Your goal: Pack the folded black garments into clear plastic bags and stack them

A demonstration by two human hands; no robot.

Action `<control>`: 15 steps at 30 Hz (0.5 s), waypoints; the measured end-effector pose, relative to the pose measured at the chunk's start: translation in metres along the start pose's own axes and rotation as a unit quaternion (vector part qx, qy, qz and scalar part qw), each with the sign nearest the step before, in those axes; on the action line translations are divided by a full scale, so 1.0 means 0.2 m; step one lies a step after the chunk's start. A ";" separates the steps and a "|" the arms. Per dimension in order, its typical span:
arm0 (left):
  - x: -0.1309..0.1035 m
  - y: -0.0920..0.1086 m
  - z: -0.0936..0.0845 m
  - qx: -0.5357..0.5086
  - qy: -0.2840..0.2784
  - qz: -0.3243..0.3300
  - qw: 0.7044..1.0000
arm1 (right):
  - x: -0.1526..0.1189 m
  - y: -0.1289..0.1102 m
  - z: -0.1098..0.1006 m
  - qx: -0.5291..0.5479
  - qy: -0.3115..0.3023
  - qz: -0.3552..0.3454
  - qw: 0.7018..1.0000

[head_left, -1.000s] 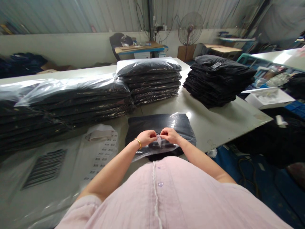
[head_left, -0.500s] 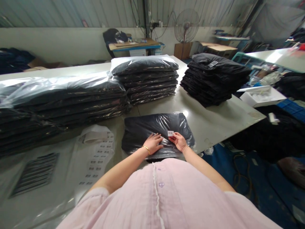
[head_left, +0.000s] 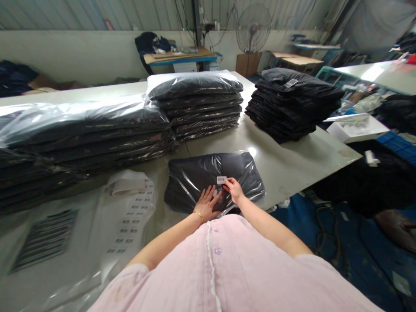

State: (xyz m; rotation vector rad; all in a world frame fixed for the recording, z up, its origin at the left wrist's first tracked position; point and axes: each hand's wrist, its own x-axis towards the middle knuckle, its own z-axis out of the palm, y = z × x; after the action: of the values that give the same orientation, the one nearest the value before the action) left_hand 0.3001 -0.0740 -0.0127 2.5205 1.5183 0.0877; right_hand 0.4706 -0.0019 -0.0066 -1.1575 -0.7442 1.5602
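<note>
A folded black garment in a clear plastic bag [head_left: 185, 173] lies flat on the table in front of me. My left hand [head_left: 207, 204] rests on the bag's near edge, fingers spread, with a gold bangle at the wrist. Between the thumb and fingers of my right hand [head_left: 234, 190] is the right end of a small white barcode sticker [head_left: 221, 180], over the middle of the bag. Whether the sticker touches the plastic I cannot tell. A sheet of printed stickers [head_left: 133, 212], curled at its far end, lies to the left.
Stacks of bagged black garments [head_left: 198, 104] stand behind and to the left [head_left: 97, 134]. At the back right is a pile of unbagged black garments [head_left: 289, 108]. Beyond the table's right edge sit a white box [head_left: 357, 128] and dark cloth [head_left: 367, 186]. Plastic bags [head_left: 87, 255] lie front left.
My right hand has moved left with the sticker, which now sits nearer the bag's middle and faces up. My left hand has slid slightly toward me and its fingers have spread.
</note>
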 end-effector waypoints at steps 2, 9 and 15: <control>-0.01 0.01 0.00 -0.001 -0.005 -0.030 1.000 | 0.01 0.02 0.00 -0.007 0.015 -0.003 1.000; -0.02 -0.02 -0.01 -0.010 -0.005 -0.080 0.997 | 0.02 0.03 0.02 -0.068 -0.010 -0.008 0.998; -0.02 -0.03 0.01 -0.015 -0.009 -0.099 0.995 | 0.02 0.02 0.03 -0.081 0.008 0.012 0.997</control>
State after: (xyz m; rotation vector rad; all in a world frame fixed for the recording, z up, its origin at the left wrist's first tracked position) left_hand 0.2932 -0.0753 -0.0159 2.3280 1.7360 0.0578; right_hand 0.4633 0.0003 -0.0097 -1.2995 -0.8617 1.5319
